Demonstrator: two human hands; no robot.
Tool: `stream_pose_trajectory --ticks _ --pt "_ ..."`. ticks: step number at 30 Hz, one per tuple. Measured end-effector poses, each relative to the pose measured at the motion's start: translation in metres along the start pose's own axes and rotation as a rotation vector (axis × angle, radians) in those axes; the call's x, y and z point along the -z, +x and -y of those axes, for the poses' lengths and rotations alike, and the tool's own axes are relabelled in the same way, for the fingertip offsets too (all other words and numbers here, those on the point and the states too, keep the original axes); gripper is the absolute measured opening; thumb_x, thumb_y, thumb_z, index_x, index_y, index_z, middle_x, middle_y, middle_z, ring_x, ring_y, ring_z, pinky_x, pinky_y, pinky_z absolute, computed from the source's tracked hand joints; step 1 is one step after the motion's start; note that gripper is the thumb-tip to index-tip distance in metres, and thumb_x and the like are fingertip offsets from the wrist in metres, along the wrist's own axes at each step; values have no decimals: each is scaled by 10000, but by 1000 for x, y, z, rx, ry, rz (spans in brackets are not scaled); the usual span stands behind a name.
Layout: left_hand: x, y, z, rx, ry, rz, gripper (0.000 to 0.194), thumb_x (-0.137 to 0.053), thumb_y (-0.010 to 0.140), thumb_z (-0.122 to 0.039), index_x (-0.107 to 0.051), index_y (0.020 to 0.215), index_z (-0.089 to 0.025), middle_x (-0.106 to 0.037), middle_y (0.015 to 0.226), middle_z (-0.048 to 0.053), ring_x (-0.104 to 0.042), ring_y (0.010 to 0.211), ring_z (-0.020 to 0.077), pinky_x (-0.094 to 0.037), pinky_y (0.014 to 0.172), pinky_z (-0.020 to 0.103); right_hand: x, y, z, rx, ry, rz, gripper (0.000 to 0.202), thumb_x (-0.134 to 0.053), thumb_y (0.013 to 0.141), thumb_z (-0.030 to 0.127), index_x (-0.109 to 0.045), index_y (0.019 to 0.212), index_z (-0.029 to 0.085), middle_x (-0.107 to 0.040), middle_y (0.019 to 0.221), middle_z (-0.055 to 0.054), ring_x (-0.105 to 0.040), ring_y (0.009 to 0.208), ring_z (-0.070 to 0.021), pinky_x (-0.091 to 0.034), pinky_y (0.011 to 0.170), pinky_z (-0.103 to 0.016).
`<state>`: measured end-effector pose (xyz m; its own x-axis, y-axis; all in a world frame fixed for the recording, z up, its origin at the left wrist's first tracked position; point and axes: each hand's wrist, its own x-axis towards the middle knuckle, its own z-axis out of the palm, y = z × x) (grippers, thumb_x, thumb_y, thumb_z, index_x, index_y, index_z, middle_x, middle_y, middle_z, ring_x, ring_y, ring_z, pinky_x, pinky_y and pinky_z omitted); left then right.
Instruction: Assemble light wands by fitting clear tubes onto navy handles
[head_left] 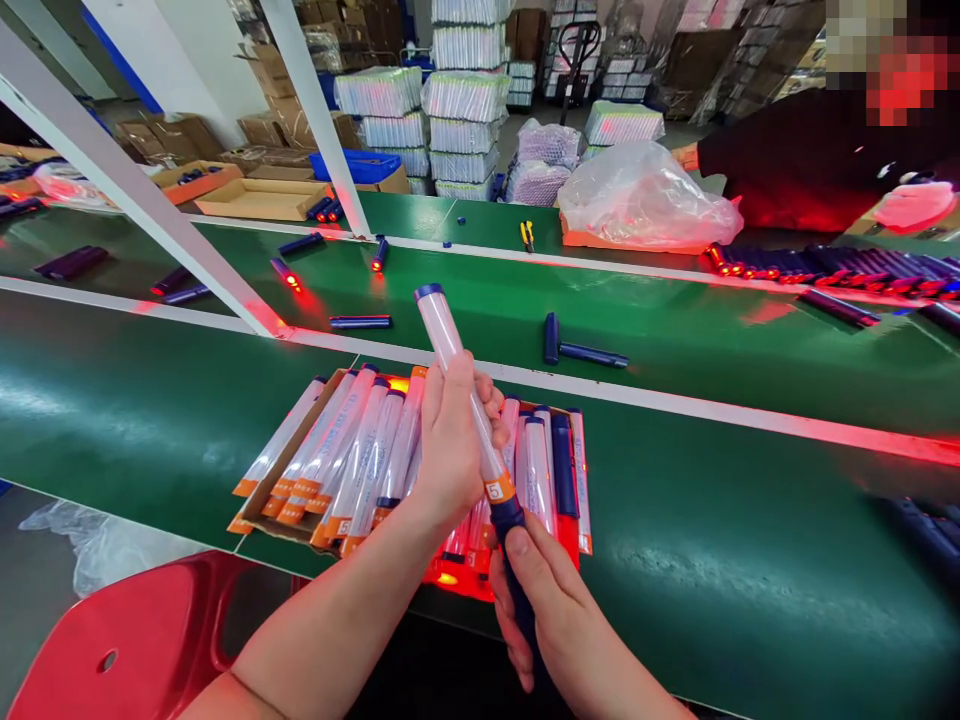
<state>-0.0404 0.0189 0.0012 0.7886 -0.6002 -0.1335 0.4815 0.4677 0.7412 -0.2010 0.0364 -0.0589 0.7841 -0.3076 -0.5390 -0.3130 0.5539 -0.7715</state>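
My left hand [452,430] is closed around a whitish translucent tube [441,325] with a dark blue cap and an orange band marked 5. At its lower end the tube meets a dark blue handle [508,515], which my right hand [551,590] grips; whether the two are fully joined I cannot tell. Together they look like a light baton, tilted with the cap up and away from me. Beneath my hands a shallow cardboard box [262,500] holds several similar whitish tubes [367,465], some glowing red. A dark blue handle [562,465] lies among them at the right.
Dark blue handles [592,355] lie scattered on the green conveyor [465,300] beyond a white rail. Many more are piled at the right [840,270], near a person in dark clothing. Yellow cutters [527,236] lie farther back. A white post rises at left; a red stool [127,640] stands below.
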Motion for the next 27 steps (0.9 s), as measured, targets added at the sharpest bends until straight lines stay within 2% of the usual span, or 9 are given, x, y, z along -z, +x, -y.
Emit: stream_pose_trajectory --ticks 6,11,17,19,21,22,24,26,27 --pt "-6 2 6 145 -49 3 459 -840 809 -500 -513 975 -225 -441 697 -80 -430 503 56 -320 361 138 8 -3 -3 46 -32 44 572 -523 970 778 -486 1111 225 -512 634 80 -383 426 -66 -373 387 -163" --pt "-9 -1 2 119 -39 5 436 -841 801 -475 -533 992 -233 -441 722 -72 -449 536 54 -321 374 116 4 0 10 43 45 85 583 -530 945 806 -472 941 226 -486 596 87 -349 380 -51 -344 345 -155" --pt "-11 3 8 197 -65 57 302 -701 917 -458 -525 972 -219 -407 751 -49 -408 567 68 -297 401 132 4 4 14 42 44 107 610 -512 929 833 -472 926 225 -493 635 81 -355 364 -51 -344 324 -176" --pt "-1 9 12 149 87 -46 337 -714 913 -494 -540 1014 -224 -470 813 -27 -475 639 89 -389 479 155 23 29 37 127 -134 -9 589 -490 953 812 -483 935 223 -491 630 74 -363 381 -59 -342 344 -182" --pt "14 10 9 94 306 -130 453 -817 846 -472 -546 1123 -239 -557 958 10 -570 792 115 -493 652 183 55 74 82 290 -396 -229 519 -428 1023 729 -487 933 221 -468 599 68 -408 414 -81 -389 404 -203" --pt "23 7 4 72 408 -112 516 -848 828 -435 -535 1195 -253 -580 1051 31 -599 897 128 -512 763 195 72 101 110 314 -568 -401 486 -350 1060 688 -482 968 229 -479 614 61 -461 436 -108 -428 429 -229" --pt "43 -7 -12 46 576 28 466 -799 883 -435 -535 1232 -274 -588 1107 47 -595 1019 147 -493 893 218 103 156 167 297 -685 -519 355 -382 1101 526 -518 1110 199 -586 768 8 -567 544 -133 -512 524 -272" --pt "65 -25 -30 81 758 174 303 -670 963 -518 -594 1118 -270 -592 989 34 -587 953 160 -476 849 228 119 206 210 261 -823 -599 299 -513 1080 424 -579 1161 144 -653 907 -52 -657 722 -173 -579 694 -345" --pt "75 -33 -38 85 851 193 293 -626 980 -547 -610 1073 -270 -594 924 27 -587 893 165 -466 800 235 119 227 223 257 -895 -617 290 -575 1059 388 -604 1183 127 -673 1001 -83 -683 841 -202 -588 791 -391"
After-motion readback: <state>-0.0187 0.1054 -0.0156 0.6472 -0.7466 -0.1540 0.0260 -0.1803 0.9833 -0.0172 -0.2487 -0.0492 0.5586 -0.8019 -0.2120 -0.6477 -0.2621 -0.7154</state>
